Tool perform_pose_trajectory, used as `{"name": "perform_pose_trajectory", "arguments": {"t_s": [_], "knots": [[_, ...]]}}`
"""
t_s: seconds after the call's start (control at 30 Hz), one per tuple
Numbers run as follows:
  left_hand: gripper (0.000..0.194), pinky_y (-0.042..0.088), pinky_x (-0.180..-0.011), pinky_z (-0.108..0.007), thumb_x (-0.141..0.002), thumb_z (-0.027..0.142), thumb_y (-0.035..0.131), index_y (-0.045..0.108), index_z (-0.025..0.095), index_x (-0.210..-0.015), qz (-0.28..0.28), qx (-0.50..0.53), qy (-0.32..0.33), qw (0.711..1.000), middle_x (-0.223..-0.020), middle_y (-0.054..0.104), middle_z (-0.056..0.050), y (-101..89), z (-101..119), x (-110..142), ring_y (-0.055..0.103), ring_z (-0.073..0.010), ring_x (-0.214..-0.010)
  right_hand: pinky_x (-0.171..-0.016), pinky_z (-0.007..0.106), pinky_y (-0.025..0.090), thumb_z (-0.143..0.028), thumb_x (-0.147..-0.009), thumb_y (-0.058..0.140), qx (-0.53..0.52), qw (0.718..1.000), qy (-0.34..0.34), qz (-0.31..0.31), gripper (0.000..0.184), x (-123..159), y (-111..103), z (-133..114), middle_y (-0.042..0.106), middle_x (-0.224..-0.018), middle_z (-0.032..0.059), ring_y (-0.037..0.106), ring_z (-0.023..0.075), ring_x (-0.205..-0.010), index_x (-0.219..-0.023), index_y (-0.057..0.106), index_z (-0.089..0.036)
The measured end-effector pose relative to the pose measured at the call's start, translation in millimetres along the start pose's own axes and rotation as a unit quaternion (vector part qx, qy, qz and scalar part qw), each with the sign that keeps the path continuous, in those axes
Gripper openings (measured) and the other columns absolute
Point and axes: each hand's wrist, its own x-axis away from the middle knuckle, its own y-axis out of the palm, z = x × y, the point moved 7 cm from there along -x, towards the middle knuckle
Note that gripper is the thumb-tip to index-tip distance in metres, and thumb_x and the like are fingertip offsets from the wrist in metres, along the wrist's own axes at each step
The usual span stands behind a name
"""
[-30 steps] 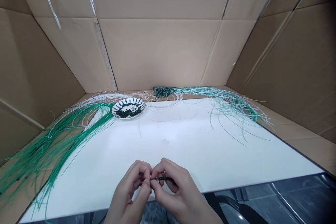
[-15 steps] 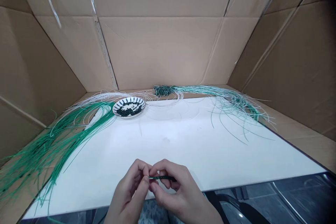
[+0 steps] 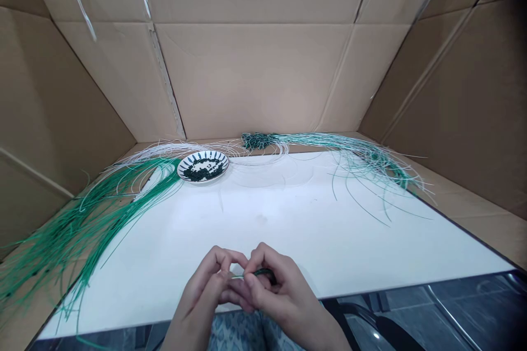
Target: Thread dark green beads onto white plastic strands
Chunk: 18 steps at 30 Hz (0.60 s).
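Observation:
My left hand (image 3: 208, 286) and my right hand (image 3: 282, 288) meet just over the near edge of the white board. Between them runs a thin dark green strand (image 3: 263, 272). The fingertips of my right hand pinch it, and its darker end curves back into the palm. A lighter, thin length of it reaches my left hand, whose thumb and index finger are closed on it, while the other fingers bend beneath. Fingers cover part of the strand, and its exact make is too small to tell.
On the white board (image 3: 263, 203) stands a striped plate (image 3: 224, 172) with many small dark pieces. Green and white strands (image 3: 94, 225) spread along the left. A tied green bundle (image 3: 313, 140) lies across the back. Cardboard walls (image 3: 263, 77) enclose three sides.
My right hand's fingertips have closed further over the strand, near my left hand, and less of it shows. My left fingers have shifted, with lower fingers now stretched under the right hand.

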Motion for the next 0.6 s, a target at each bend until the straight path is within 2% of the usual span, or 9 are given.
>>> {"name": "perform_pose_trajectory", "arguments": {"t_s": [0.1, 0.17, 0.23, 0.33, 0.4, 0.5, 0.6], "knots": [[0.032, 0.055, -0.068, -0.03, -0.087, 0.056, 0.067, 0.068, 0.024, -0.083, -0.016, 0.006, -0.013, 1.0, -0.093, 0.075, 0.0, -3.4, -3.1, -0.7, 0.07, -0.0187, -0.07, -0.051, 0.023, 0.028, -0.042, -0.094, 0.063, 0.003, 1.0, -0.007, 0.02, 0.026, -1.0, -6.6, -3.5, 0.046, -0.067, -0.0051, 0.039, 0.0107, -0.058, -0.085, 0.053, -0.02], [0.037, 0.053, -0.074, -0.03, -0.086, 0.061, 0.066, 0.07, 0.025, -0.09, -0.014, -0.009, -0.004, 1.0, -0.084, 0.076, 0.0, -5.0, -2.4, -1.1, 0.07, -0.0199, -0.075, -0.053, 0.023, 0.03, -0.044, -0.094, 0.064, 0.007, 0.999, -0.013, 0.036, 0.027, -2.2, -10.0, -6.8, 0.051, -0.073, -0.0025, 0.043, 0.0116, -0.062, -0.086, 0.057, -0.019], [0.04, 0.05, -0.075, -0.028, -0.08, 0.064, 0.072, 0.071, 0.027, -0.094, -0.003, -0.025, 0.008, 1.0, -0.072, 0.073, 0.002, -4.3, -0.2, -1.4, 0.067, -0.0188, -0.074, -0.059, 0.024, 0.036, -0.045, -0.095, 0.063, 0.006, 0.999, -0.02, 0.044, 0.027, -3.1, -10.8, -10.1, 0.056, -0.077, -0.0005, 0.05, 0.0132, -0.068, -0.088, 0.059, -0.019], [0.035, 0.047, -0.071, -0.023, -0.072, 0.059, 0.081, 0.073, 0.027, -0.086, 0.042, -0.053, 0.025, 0.997, -0.068, 0.068, 0.005, -2.5, 5.0, -1.1, 0.062, -0.0155, -0.071, -0.067, 0.026, 0.042, -0.044, -0.095, 0.064, -0.003, 0.999, -0.024, 0.032, 0.026, -2.6, -7.1, -13.0, 0.059, -0.079, 0.0007, 0.057, 0.0159, -0.076, -0.089, 0.06, -0.019], [0.03, 0.046, -0.07, -0.021, -0.072, 0.055, 0.082, 0.072, 0.027, -0.077, 0.075, -0.064, 0.037, 0.994, -0.071, 0.067, 0.005, -2.2, 9.0, 0.0, 0.061, -0.0145, -0.072, -0.066, 0.025, 0.041, -0.043, -0.094, 0.067, -0.01, 0.999, -0.014, 0.03, 0.024, -0.6, -5.6, -11.9, 0.058, -0.083, 0.0003, 0.058, 0.0157, -0.077, -0.096, 0.061, -0.02], [0.026, 0.044, -0.068, -0.02, -0.075, 0.051, 0.08, 0.071, 0.027, -0.073, 0.079, -0.072, 0.054, 0.993, -0.071, 0.063, 0.005, -0.3, 12.6, 1.1, 0.058, -0.0138, -0.07, -0.061, 0.024, 0.037, -0.041, -0.094, 0.066, -0.003, 0.999, -0.013, 0.042, 0.022, 3.2, -6.8, -11.1, 0.056, -0.084, -0.0013, 0.052, 0.0135, -0.072, -0.103, 0.059, -0.022], [0.025, 0.044, -0.067, -0.02, -0.076, 0.05, 0.079, 0.07, 0.027, -0.072, 0.073, -0.062, 0.056, 0.994, -0.068, 0.063, 0.006, 0.3, 11.8, 1.3, 0.058, -0.0136, -0.068, -0.063, 0.026, 0.036, -0.038, -0.097, 0.063, 0.031, 0.998, -0.033, 0.043, 0.018, 4.0, -7.7, -14.0, 0.057, -0.08, -0.0008, 0.052, 0.014, -0.073, -0.093, 0.06, -0.021]]}}
